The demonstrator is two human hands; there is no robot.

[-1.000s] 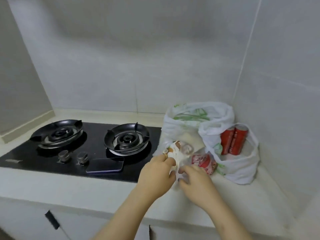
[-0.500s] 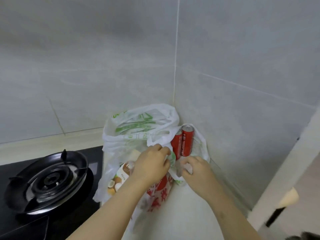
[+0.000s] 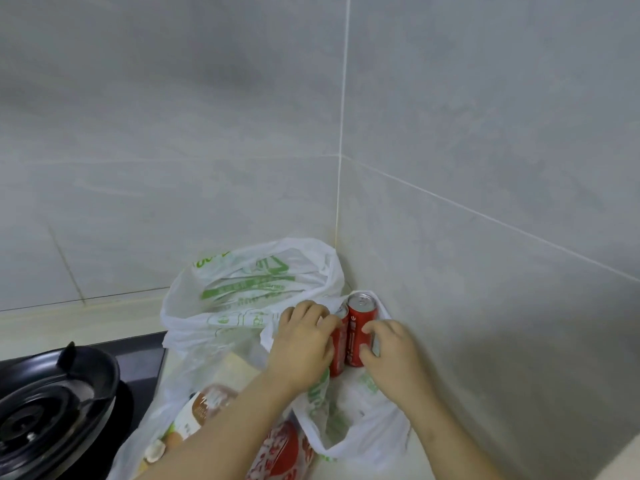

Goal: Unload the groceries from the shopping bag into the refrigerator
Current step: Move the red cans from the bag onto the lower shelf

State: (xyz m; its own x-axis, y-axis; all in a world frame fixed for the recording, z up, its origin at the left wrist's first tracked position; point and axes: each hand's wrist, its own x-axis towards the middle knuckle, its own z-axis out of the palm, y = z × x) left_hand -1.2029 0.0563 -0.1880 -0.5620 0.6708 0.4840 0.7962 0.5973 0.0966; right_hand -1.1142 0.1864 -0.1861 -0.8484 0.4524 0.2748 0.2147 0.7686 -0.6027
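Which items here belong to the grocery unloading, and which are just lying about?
Job: red cans, gripped by left hand and right hand; white shopping bag around them; second white bag; clear bag of snack packets.
Lying about: gas burner.

Back wall of large pale grey matte tiles (image 3: 173, 133) and matching right-hand wall (image 3: 485, 133) meet at a vertical cream grout seam (image 3: 341, 168). A cream countertop (image 3: 69, 322) runs along the base. A black glass gas hob (image 3: 145, 355) sits lower left, carrying a round black metal burner ring (image 3: 52, 410). Light is soft and diffuse, with dim patches on the upper back wall.
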